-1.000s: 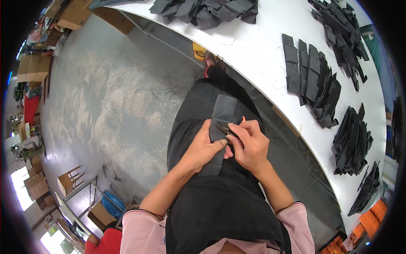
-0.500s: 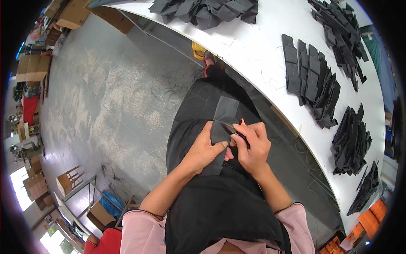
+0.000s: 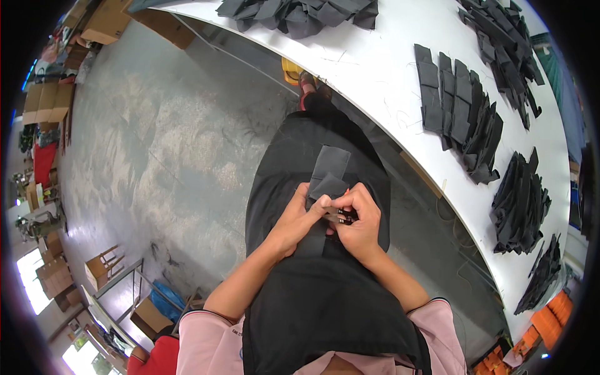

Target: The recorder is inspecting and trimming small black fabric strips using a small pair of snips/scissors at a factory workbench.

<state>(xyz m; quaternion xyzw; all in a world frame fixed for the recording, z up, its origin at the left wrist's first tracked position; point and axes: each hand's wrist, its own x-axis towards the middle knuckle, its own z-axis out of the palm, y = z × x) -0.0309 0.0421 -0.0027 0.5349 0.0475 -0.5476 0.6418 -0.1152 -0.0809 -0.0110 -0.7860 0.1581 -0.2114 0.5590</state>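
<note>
Over my lap, my left hand (image 3: pixel 291 220) pinches a dark grey fabric strip (image 3: pixel 332 164) between thumb and fingers. The strip's far end lies flat on my black apron (image 3: pixel 281 159), and a part of it is folded up just beyond my thumb. My right hand (image 3: pixel 362 226) is closed around small thread snips (image 3: pixel 345 217) with dark handles. Their blades point left, close to my left thumb and the fabric. Whether the blades touch the cloth is hidden by my fingers.
A white table (image 3: pixel 387 81) curves along the right, bearing several piles of dark fabric strips (image 3: pixel 522 203). Orange bundles (image 3: pixel 553 319) lie at the lower right. Cardboard boxes (image 3: pixel 53 103) stand along the left. A yellow object (image 3: pixel 290 70) is beside my foot under the table edge.
The snips have moved nearer to me and turned, from the strip's middle to beside my left thumb. My hands have drawn closer together. A part of the strip is now folded up.
</note>
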